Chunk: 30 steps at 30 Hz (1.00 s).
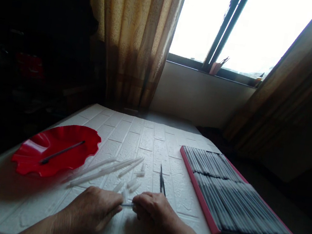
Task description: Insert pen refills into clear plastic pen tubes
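My left hand (93, 207) and my right hand (155, 210) meet low in the middle of the table, fingers pinched. Between their fingertips runs a short, thin, pale rod (127, 204); most of it is hidden, so I cannot tell its kind. Just beyond the fingers lie several small clear plastic tubes (134, 185). Longer clear tubes (108, 169) lie slanted behind my left hand. Thin black sticks (162, 180) with pointed tips stick out past my right hand; whether it holds them or they lie on the table, I cannot tell.
At the left stands a red wavy-edged plate (30, 152) with one dark thin stick (62, 152) in it. To the right, a red-sided box (199, 196) holds rows of thin grey sticks (237, 202). The white brick-patterned table (148, 137) ends before a curtained window.
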Each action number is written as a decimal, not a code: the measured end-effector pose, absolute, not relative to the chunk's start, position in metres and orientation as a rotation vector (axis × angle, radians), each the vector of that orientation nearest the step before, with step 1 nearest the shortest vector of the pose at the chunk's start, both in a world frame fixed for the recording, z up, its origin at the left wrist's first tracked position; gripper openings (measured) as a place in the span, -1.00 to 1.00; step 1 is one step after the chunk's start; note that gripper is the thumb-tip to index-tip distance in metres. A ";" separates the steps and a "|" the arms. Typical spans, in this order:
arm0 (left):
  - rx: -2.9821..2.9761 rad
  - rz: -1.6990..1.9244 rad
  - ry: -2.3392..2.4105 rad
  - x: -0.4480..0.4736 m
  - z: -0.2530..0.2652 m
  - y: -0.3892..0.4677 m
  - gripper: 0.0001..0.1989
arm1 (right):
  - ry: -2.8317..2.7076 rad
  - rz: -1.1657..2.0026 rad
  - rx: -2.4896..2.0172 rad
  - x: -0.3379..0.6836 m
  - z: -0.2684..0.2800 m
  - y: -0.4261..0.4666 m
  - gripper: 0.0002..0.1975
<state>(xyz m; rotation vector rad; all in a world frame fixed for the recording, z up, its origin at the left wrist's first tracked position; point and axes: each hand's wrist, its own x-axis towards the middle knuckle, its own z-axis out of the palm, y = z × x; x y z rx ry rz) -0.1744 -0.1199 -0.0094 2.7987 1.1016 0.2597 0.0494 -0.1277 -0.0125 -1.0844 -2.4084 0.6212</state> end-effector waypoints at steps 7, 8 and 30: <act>2.779 0.291 1.084 -0.174 -0.008 -0.121 -0.79 | -2.444 0.586 -1.103 0.048 -0.009 -0.131 -0.80; 2.776 0.298 1.083 -0.174 -0.009 -0.122 -0.79 | -2.449 0.577 -1.110 0.048 -0.008 -0.131 -0.80; 2.612 0.795 1.205 -0.184 -0.037 -0.096 -0.70 | -1.502 1.205 -1.073 0.091 0.003 -0.099 -0.69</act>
